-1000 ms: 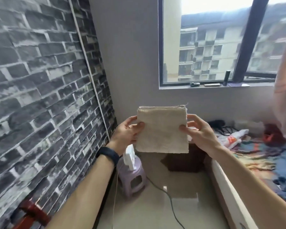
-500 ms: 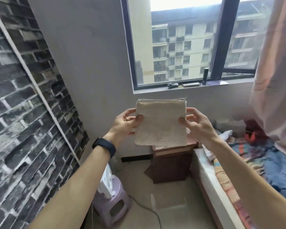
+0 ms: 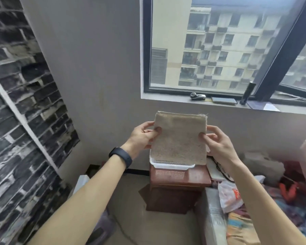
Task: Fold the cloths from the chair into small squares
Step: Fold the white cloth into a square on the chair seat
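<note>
You are pinching the folded cloth at mid-frame, left grip and right grip each closed on a side edge; be squaring its layers before lowering it, probably toward the white basket just below

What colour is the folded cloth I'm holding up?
The cloth is plain beige, shown best in the head view.

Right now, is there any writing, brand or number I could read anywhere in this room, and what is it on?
None can be read.
The white plastic bag at lower right bears orange-red print, too blurred to read.
The folded cloth shows no label.
</note>
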`<state>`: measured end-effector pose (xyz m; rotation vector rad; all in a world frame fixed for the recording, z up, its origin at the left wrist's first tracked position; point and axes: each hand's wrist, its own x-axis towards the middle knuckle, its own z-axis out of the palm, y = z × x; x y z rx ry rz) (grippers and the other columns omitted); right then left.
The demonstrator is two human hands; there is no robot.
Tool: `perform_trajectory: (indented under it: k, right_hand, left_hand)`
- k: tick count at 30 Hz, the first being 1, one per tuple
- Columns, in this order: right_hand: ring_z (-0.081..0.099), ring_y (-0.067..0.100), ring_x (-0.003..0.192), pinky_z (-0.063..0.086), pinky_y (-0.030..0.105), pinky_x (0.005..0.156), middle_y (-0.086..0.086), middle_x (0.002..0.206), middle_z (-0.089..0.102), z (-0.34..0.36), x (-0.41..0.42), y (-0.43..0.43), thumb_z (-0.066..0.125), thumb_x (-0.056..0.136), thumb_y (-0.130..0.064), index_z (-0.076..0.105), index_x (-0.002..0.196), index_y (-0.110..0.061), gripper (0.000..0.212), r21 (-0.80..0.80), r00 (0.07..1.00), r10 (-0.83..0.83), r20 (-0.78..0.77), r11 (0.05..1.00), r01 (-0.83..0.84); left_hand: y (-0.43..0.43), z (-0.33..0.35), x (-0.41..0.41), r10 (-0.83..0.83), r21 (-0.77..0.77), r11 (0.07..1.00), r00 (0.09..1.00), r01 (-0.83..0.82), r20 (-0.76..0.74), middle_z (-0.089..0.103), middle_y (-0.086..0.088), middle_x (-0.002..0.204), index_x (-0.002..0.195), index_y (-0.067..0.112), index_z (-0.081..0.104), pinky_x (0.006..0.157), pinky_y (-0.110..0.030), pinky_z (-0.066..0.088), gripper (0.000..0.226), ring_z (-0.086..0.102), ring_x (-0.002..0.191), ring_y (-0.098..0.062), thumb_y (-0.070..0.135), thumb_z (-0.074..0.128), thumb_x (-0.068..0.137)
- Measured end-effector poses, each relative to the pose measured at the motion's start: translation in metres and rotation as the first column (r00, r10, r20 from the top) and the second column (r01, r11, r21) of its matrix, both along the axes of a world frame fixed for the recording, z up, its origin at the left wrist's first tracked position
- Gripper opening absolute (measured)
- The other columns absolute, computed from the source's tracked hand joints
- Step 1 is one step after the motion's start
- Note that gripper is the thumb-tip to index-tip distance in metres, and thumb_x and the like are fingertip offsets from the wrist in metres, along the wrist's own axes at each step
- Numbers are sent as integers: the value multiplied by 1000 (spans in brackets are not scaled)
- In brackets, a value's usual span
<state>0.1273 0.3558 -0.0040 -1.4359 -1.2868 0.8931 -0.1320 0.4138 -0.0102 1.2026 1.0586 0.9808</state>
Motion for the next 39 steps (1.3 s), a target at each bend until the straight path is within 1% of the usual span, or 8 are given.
perform_trajectory:
  k: [6,10,14,17,23,32,35,39]
  right_hand:
    - [72,17,89,56,32,62,8,102,73,-63,27,112,62,97,-23,62,118,-26,21,-149,999,-2,-33,989,-3]
    - [72,15,90,58,36,63,5,98,73,-116,41,183,62,97,-22,65,109,-30,15,-270,997,-46,-55,963,30]
    - [70,21,96,60,54,81,5,102,72,-189,51,229,63,96,-27,66,106,-32,12,-441,992,-121,-37,893,93]
    - [69,18,98,60,52,81,1,110,70,-238,53,250,61,96,-32,63,115,-29,20,-578,991,-136,-4,809,108]
    - [64,16,102,59,42,79,-4,116,62,-316,56,296,57,99,-32,56,127,-23,30,-753,993,-114,18,652,88]
    - [61,23,109,54,46,93,1,124,60,-404,46,362,55,99,-34,49,138,-21,41,-802,998,-23,53,594,57]
    - [58,25,113,51,43,96,5,133,58,-426,39,371,53,99,-35,45,144,-20,48,-805,998,18,65,592,42]
    - [58,26,112,49,39,92,7,134,59,-443,33,369,53,100,-33,47,142,-18,46,-802,992,45,116,593,66]
  left_hand:
    - [110,-74,36,65,-134,989,998,-67,-16,71,-9,114,112,24,65,88,-50,57,32,69,102,-29,37,75,84]
    - [184,-134,58,85,-257,963,996,-86,-16,69,-9,116,118,9,63,74,-34,59,31,69,94,-21,22,69,91]
    - [236,-198,77,18,-421,905,993,-67,-120,69,-11,113,119,4,62,96,-46,53,32,67,105,-27,20,66,93]
    - [261,-237,83,-67,-538,842,982,-38,-174,68,-5,110,115,10,59,94,-39,54,26,67,102,-23,24,65,94]
    - [297,-306,90,-185,-698,715,951,-42,-247,65,-6,119,132,12,51,92,-48,55,45,66,104,-25,19,61,89]
    - [336,-358,87,-191,-648,745,881,-157,-433,63,0,108,144,17,40,92,-41,54,57,64,100,-23,18,58,90]
    - [338,-362,85,-292,-594,792,768,-139,-569,62,-4,119,144,26,33,91,-38,52,56,61,105,-28,28,53,92]
    - [329,-354,93,-367,-392,920,346,-2,-864,53,-6,131,142,28,33,84,-41,47,50,59,109,-37,31,45,93]
